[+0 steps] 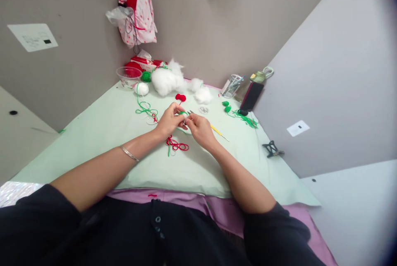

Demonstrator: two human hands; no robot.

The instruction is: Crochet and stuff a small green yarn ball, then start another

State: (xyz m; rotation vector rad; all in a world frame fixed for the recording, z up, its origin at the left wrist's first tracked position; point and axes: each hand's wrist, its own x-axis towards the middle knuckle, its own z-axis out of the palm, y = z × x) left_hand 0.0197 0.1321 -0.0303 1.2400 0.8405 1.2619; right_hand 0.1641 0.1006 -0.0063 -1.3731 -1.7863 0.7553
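Note:
Over the middle of the table, my left hand (170,120) pinches a small green-and-white crochet piece (184,113). My right hand (201,128) meets it from the other side, its thumb and fingers closed at the edge of the same piece. Whether a hook or needle sits between the fingertips is hidden. Grey pointed tips, perhaps scissors (190,112), show just behind the right fingers. A yellow-handled crochet hook (217,130) lies beside my right hand. Red yarn (178,145) lies in loops below the hands, and a red crocheted piece (180,98) rests beyond them.
White stuffing (167,79) is heaped at the back, near a clear plastic tub (129,79) and a white yarn ball (142,89). Green crocheted pieces (227,109) lie to the right, before a phone (252,97) and a clear cup (232,87). A black stand (272,149) sits near the right wall.

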